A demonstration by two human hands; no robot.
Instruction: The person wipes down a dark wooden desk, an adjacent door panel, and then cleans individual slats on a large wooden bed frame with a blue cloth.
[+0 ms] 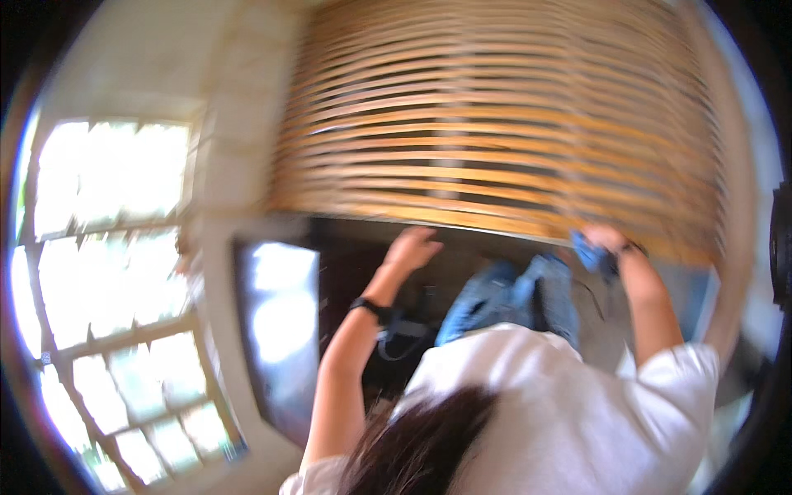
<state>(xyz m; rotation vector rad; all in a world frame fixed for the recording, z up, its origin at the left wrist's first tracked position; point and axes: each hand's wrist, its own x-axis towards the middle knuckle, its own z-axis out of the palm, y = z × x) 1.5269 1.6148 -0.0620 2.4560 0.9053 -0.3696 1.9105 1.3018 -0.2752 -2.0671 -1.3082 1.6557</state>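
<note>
A wooden slatted frame (495, 157), like a bed base, spreads across the upper part of the head view, its many slats lying crosswise. Just below its near edge is my left hand (414, 247), fingers apart and nothing seen in them; motion blur hides whether it touches the wood. My right hand (606, 238) is closed on a crumpled blue cloth (587, 252) at the near edge of the slats, toward the right. Whether the cloth presses on the wood, I cannot tell.
A dark glossy panel (285, 330) reflecting light stands to my left, with a bright barred window (115, 272) beyond it. Pale wall (239, 157) borders the frame's left side. A dark object with a loop (404, 338) lies low by my left forearm, its kind unclear.
</note>
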